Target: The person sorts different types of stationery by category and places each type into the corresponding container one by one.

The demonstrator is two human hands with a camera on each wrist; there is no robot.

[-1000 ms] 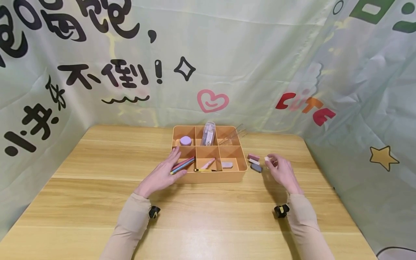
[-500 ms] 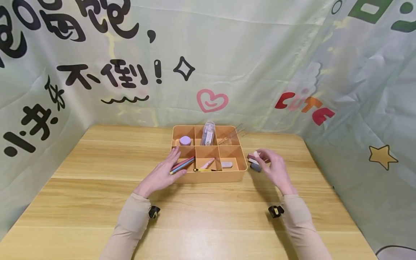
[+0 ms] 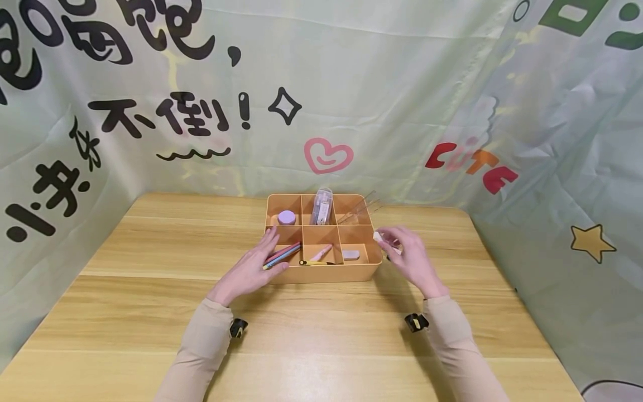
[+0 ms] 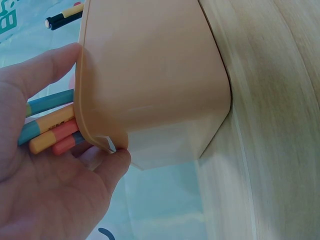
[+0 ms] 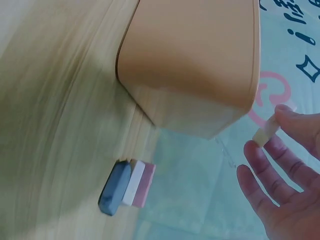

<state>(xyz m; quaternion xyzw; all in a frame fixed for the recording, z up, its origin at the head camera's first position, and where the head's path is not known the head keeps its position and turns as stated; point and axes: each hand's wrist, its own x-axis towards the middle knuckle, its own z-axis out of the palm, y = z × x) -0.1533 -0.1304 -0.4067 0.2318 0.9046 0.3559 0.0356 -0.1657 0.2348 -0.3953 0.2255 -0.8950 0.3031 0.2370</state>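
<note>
A tan organizer box (image 3: 326, 273) with several compartments stands near the back of the table. My left hand (image 3: 253, 265) rests at its front left corner, fingers straight; in the left wrist view the thumb (image 4: 55, 65) touches the rim. Colored pens (image 3: 282, 255) lean out of the compartment beside that hand. At the box's right edge, my right hand (image 3: 409, 254) pinches a small white eraser (image 5: 266, 131) between thumb and fingertips, slightly above rim height. The right wrist view shows a dark grey block (image 5: 114, 187), a white one (image 5: 133, 184) and a pink one (image 5: 145, 185) on the table.
Other compartments hold a purple round-lidded item (image 3: 287, 218), a clear purple case (image 3: 322, 206), transparent thin pieces (image 3: 359, 206), a pink pen (image 3: 321, 253), a black-and-yellow pen (image 3: 316, 263) and a pale eraser (image 3: 351, 255). A printed cloth (image 3: 402, 111) hangs behind the table (image 3: 321, 346).
My right hand has moved left with the white eraser, from beyond the loose blocks to the box's right edge, and now covers most of those blocks. The left hand stays still.
</note>
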